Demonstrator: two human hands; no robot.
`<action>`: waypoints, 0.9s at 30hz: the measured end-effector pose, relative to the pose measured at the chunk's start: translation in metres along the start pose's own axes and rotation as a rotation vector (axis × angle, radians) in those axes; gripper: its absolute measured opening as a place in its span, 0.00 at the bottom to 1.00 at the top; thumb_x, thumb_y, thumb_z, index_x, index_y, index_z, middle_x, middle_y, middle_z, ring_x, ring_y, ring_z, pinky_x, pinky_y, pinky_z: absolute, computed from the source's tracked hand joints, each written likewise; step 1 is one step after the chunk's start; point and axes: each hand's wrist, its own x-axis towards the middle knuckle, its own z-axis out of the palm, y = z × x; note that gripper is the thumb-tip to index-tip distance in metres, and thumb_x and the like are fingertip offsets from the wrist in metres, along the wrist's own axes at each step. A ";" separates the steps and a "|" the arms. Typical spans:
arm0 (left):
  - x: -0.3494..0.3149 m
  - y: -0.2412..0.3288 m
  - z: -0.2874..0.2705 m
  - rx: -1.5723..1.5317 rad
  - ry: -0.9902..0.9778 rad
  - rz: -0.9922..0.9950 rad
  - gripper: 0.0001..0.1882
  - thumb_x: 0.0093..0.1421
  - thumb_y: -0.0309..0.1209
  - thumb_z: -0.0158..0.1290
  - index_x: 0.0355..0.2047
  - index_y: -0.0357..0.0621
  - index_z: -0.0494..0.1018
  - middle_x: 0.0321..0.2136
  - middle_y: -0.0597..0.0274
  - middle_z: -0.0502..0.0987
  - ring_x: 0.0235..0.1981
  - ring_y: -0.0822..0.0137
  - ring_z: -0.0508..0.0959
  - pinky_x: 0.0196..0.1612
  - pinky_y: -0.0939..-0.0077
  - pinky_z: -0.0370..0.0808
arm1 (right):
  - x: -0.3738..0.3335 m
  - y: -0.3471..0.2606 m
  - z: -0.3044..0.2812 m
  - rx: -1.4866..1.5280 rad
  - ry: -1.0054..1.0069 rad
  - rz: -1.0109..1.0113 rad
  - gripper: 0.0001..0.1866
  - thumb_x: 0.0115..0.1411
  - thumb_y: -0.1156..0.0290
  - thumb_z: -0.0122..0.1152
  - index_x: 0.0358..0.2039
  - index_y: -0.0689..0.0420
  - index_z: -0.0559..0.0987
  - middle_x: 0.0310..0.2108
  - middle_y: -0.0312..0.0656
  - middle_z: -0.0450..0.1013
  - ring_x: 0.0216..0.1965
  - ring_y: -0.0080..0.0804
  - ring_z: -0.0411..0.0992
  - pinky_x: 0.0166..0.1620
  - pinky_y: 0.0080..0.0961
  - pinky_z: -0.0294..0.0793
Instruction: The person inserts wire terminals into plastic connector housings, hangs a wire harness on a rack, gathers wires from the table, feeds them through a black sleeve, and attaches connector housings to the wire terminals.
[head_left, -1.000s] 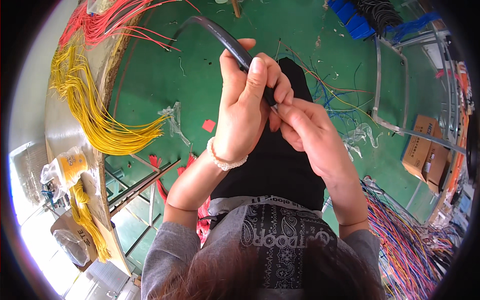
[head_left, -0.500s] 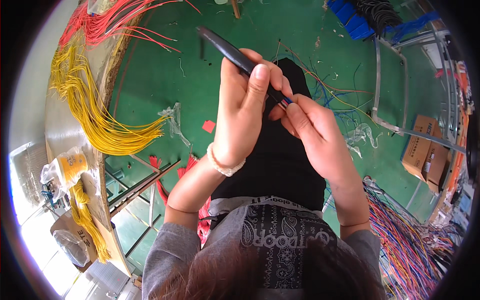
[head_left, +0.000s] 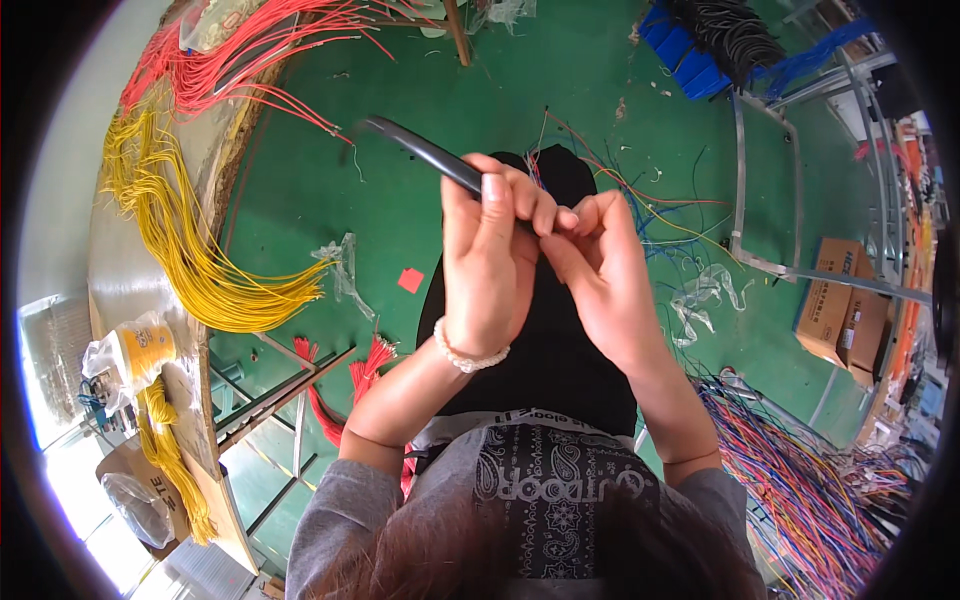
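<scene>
Beneath everything we see a green floor point(head_left: 390, 215), with a workbench point(head_left: 198, 165) running along the left side. Black trousers point(head_left: 545, 345) fill the middle, behind the hands. At the lower right we find a thick spread of multicoloured wires point(head_left: 790, 480); on the bench we see a sheaf of yellow wires point(head_left: 195, 260), its ends drooping over the edge, and red wires point(head_left: 230, 70) beyond it. A cardboard box point(head_left: 845, 315) sits far to the right. In the centre we have the left hand point(head_left: 485, 255), its fingers wrapped round a black tube point(head_left: 425, 153), thumb along it. Just beside it, the right hand point(head_left: 600, 270) has curled fingers, their tips near the left fingers; we cannot tell whether they pinch anything. The tube slants up and left above the floor, its lower end hidden by the hand. Smaller still, we notice a pale beaded bracelet point(head_left: 467, 358) round the left wrist and a red scrap point(head_left: 410, 279) on the floor.
</scene>
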 end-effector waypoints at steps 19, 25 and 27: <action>0.040 0.001 -0.036 -0.127 0.194 0.104 0.06 0.69 0.32 0.38 0.36 0.44 0.58 0.25 0.65 0.61 0.28 0.65 0.65 0.43 0.64 0.68 | 0.066 0.008 0.018 -0.906 -0.197 -0.576 0.05 0.54 0.77 0.58 0.30 0.62 0.70 0.26 0.48 0.70 0.29 0.48 0.70 0.30 0.37 0.67; 0.064 0.025 -0.077 -0.448 0.138 0.134 0.06 0.69 0.31 0.37 0.33 0.45 0.59 0.22 0.69 0.59 0.21 0.74 0.58 0.38 0.71 0.68 | 0.090 0.030 0.005 -0.693 -0.445 -0.546 0.06 0.58 0.78 0.54 0.35 0.65 0.70 0.27 0.49 0.66 0.27 0.46 0.66 0.32 0.32 0.67; 0.071 0.025 -0.081 -0.396 0.227 0.193 0.06 0.69 0.31 0.38 0.34 0.45 0.59 0.22 0.68 0.60 0.22 0.73 0.60 0.38 0.70 0.68 | 0.097 0.032 0.015 -0.743 -0.410 -0.472 0.05 0.58 0.78 0.54 0.33 0.65 0.70 0.28 0.48 0.67 0.28 0.46 0.67 0.32 0.32 0.67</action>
